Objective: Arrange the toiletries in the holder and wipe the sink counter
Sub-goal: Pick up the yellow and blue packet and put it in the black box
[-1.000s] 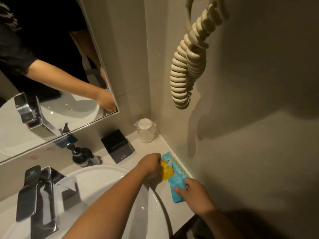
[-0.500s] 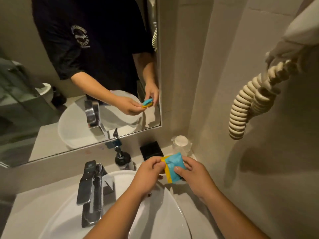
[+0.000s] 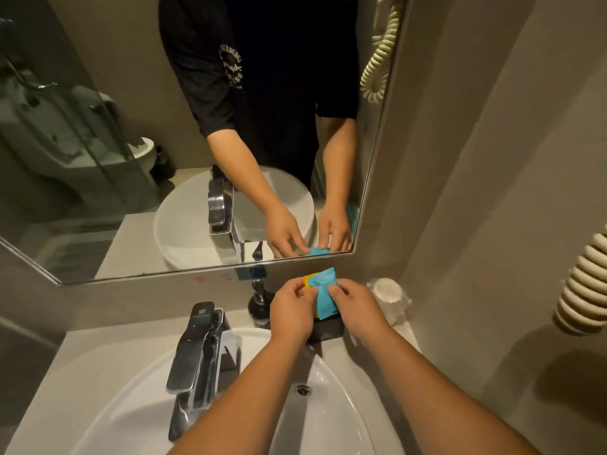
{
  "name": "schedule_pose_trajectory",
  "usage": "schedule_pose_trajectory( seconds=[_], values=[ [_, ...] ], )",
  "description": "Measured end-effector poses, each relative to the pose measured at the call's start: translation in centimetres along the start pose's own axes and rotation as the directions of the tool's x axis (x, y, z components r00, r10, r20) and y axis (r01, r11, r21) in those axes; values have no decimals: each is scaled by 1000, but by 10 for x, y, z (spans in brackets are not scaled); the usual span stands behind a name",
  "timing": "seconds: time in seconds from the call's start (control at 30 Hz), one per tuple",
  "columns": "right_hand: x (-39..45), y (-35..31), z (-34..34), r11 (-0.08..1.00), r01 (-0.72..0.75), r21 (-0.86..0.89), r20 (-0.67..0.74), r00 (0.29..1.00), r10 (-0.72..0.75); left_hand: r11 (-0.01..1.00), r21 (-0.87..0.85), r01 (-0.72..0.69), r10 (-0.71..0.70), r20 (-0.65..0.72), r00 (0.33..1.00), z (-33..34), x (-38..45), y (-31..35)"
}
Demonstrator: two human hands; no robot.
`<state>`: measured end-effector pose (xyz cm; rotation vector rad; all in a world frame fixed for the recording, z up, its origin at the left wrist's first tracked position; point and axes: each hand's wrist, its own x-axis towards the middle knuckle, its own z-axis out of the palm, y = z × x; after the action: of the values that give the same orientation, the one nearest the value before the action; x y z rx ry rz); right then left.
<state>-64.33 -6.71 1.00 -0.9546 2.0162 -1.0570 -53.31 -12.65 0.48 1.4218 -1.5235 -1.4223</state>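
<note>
My left hand [image 3: 290, 311] and my right hand [image 3: 356, 308] both pinch a bundle of flat toiletry packets [image 3: 323, 289], blue in front with a yellow one behind. The packets stand upright just above the black square holder [image 3: 326, 330], which sits on the counter behind the sink and is mostly hidden by my hands. Whether the packets' lower ends are inside the holder I cannot tell.
A white basin [image 3: 331, 408] with a chrome faucet [image 3: 193, 353] lies below my arms. A black soap pump bottle [image 3: 259, 303] stands left of the holder, wrapped white cups [image 3: 389, 298] right of it. The mirror [image 3: 197, 142] is behind, a coiled cord [image 3: 583, 290] on the right wall.
My hands lifted the blue and yellow packets from the right counter, gathered them together, and carried them left and back over the black holder. The camera tilted up and leftward.
</note>
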Motion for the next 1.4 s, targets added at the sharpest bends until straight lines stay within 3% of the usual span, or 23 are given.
schedule_pose_trajectory(
  seconds=[0.2,0.57,0.73,0.93,1.2,1.3,1.4],
  values=[
    [25,24,7,995,-9,-104,-57,998,3,963,269,-34,56,-73,996,5,7,-9],
    [27,29,24,998,-21,53,-138,990,29,942,326,-83,124,-107,986,12,14,-12],
    [30,35,24,998,-49,28,-123,991,52,898,423,-121,178,-97,979,13,15,-15],
    [31,34,27,975,-35,-218,-94,995,14,885,462,-65,132,-114,985,12,17,-21],
    [27,28,27,817,-33,-575,-88,996,-21,869,494,-23,100,-130,987,12,15,-17],
    [27,27,26,784,-25,-621,-109,992,-55,865,501,-23,103,-132,986,12,15,-16],
    [24,27,27,819,-2,-574,-167,979,-114,865,500,-41,120,-126,985,12,15,-17]
  ],
)
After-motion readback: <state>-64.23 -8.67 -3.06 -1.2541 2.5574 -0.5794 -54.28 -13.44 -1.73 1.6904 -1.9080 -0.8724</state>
